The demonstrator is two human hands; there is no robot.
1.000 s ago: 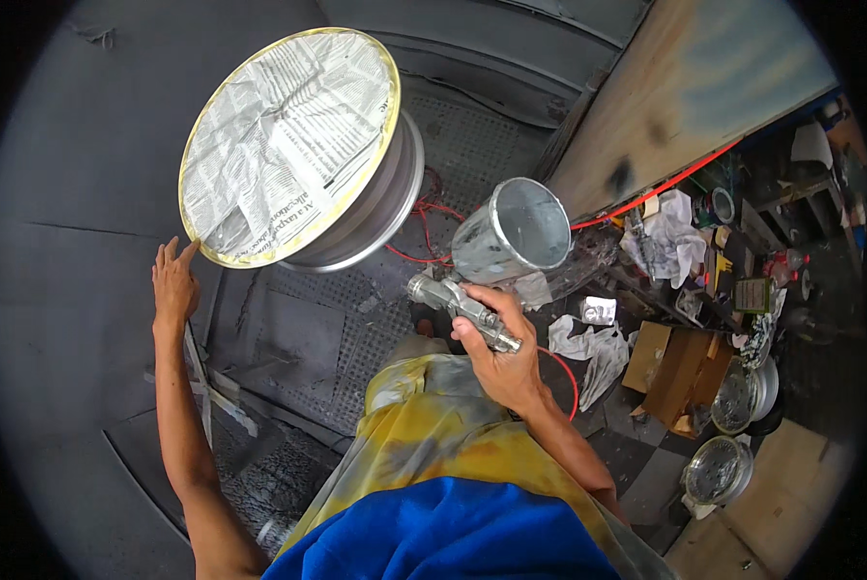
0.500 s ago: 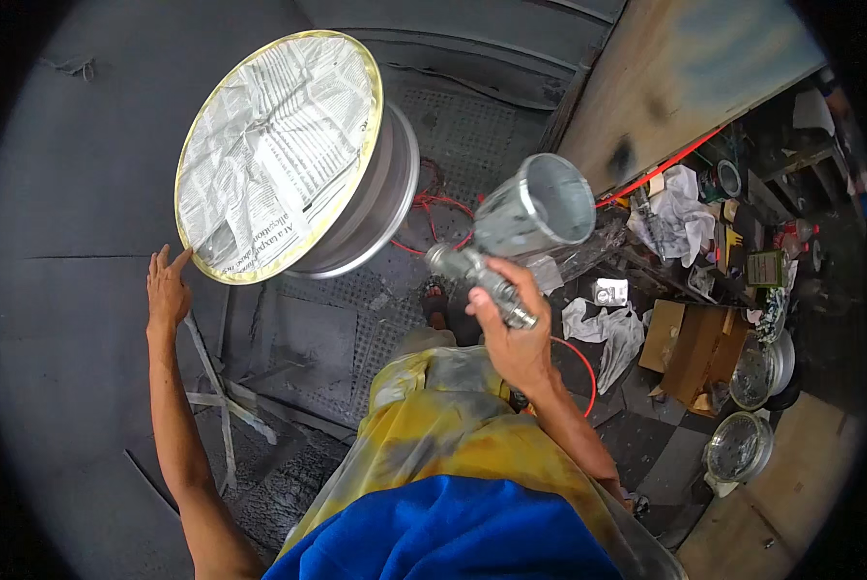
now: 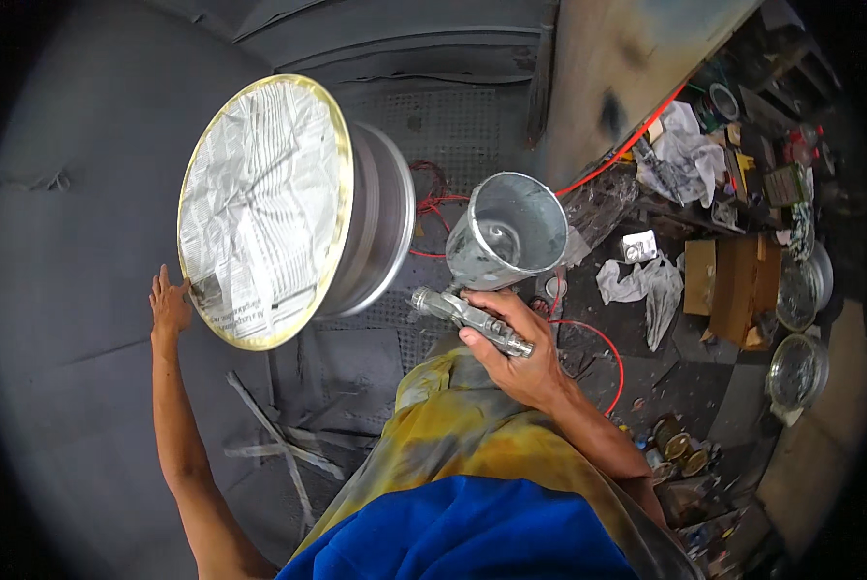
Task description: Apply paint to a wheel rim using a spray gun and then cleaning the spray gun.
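A wheel rim [image 3: 380, 222], its face covered with crumpled newspaper [image 3: 255, 193] and edged with yellow tape, fills the upper left middle. My left hand [image 3: 170, 302] has its fingers spread beside the left edge of that masked face, seemingly touching it. My right hand [image 3: 516, 348] grips a silver spray gun [image 3: 467, 314], low and right of the wheel. The gun carries a large, paint-stained metal cup [image 3: 472, 251], open at the top with its interior visible. The gun's trigger is hidden by my hand and the cup.
Red hose [image 3: 607, 362] loops across the floor. At right lie a cardboard box [image 3: 738, 290], white rags [image 3: 651, 295], cluttered tins and two more rims [image 3: 796, 377]. A stained board [image 3: 607, 68] stands at upper right, a dark grey wall [image 3: 86, 242] at left, crossed bars [image 3: 279, 440] below the wheel.
The view has shifted and turned, so the wheel sits lower and its face looks narrower. My left hand stays by its edge; my right hand still holds the gun, whose cup mouth shows more.
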